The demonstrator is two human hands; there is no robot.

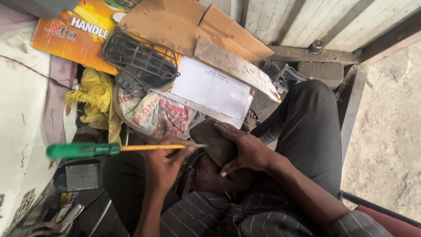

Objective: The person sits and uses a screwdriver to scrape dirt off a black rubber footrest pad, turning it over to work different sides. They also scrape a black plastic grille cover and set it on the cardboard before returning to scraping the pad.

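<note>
My left hand grips a screwdriver by its yellow shaft, close to the metal tip. The green handle sticks out to the left. The tip touches the edge of a dark, worn pad-like piece that rests on my lap. My right hand lies flat on that dark piece, fingers spread, pressing it down. Under it sits a reddish-brown rounded part with a black strap-like edge; what it is stays unclear.
Behind the hands lie a white sheet, a black plastic grille, brown cardboard, an orange box, a yellow cloth and a printed sack. A white panel is on the left, concrete ground on the right.
</note>
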